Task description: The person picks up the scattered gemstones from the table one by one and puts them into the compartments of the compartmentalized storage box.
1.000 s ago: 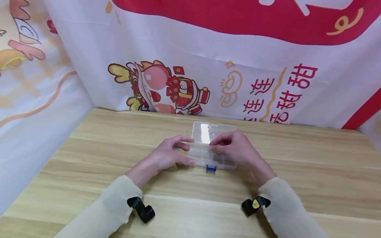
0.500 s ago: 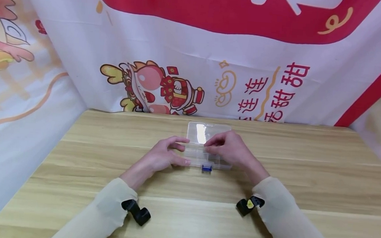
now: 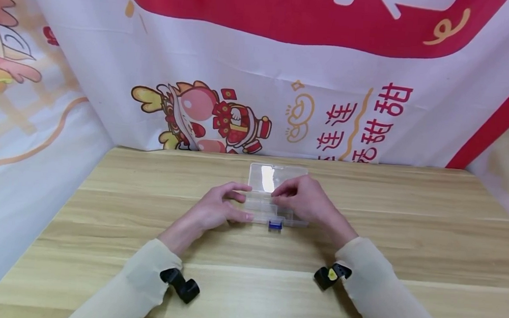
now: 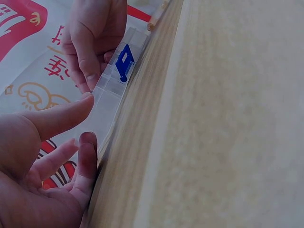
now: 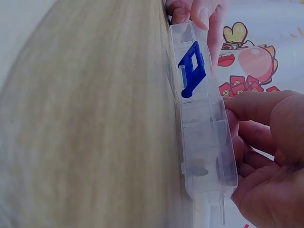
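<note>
A clear plastic compartment box [image 3: 260,209] lies on the table with its lid [image 3: 257,176] folded back and a blue latch [image 3: 275,225] at its front. My left hand [image 3: 216,206] holds the box's left end, thumb at the near corner and fingers toward the back. My right hand [image 3: 302,197] is over the box's middle, thumb and fingers bent together at the compartments. In the right wrist view the thumb [image 5: 254,105] lies right at the inner walls; I cannot tell whether a divider is between the fingertips. A small dark spot [image 5: 199,171] shows through one end compartment.
The box stands near the back of a wooden table [image 3: 245,286]. Behind it hangs a white and red printed cloth [image 3: 244,50]. Black wrist cameras hang from the left cuff [image 3: 181,284] and the right cuff [image 3: 332,277].
The view has shifted slightly, so box, hands and cloth all sit a little further left in it. Both hands keep their places at the box.
</note>
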A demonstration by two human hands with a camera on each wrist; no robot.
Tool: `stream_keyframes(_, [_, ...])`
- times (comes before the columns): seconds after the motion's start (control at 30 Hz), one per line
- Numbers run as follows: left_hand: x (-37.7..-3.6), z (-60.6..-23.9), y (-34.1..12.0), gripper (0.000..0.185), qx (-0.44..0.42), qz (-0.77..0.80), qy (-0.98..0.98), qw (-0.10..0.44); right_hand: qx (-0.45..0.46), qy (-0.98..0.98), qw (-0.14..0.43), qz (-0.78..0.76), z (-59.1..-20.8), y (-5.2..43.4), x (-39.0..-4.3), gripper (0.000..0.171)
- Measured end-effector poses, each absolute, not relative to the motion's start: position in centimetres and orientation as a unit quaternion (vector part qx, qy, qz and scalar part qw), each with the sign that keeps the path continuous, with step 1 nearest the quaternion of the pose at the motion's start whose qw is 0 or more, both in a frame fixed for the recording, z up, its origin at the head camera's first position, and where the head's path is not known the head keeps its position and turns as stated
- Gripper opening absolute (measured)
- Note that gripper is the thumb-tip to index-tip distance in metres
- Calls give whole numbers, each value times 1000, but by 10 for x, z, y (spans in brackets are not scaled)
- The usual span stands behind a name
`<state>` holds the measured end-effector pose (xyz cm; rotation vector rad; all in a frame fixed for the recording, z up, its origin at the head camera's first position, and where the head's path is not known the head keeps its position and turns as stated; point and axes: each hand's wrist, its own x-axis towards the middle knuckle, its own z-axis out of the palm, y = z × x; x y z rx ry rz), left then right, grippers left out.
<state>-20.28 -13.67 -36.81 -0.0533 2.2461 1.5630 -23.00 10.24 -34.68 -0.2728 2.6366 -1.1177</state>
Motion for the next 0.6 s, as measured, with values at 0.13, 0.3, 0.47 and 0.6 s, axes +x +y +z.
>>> stream_keyframes(0.13, [-202, -367, -137, 65, -20, 560, 803, 202, -97, 911, 131, -379, -346, 102, -230, 11])
stream_keyframes(0.3, [-203, -368, -136, 65, -17, 562, 802, 202, -100, 915, 126, -370, -345, 103, -229, 10])
stream_keyframes(0.47, [-204, -368, -136, 64, -17, 560, 804, 202, -97, 915, 126, -371, -345, 102, -228, 11])
stream_keyframes(0.6, [-204, -368, -137, 65, -19, 559, 805, 200, -95, 914, 129, -373, -345, 100, -228, 12])
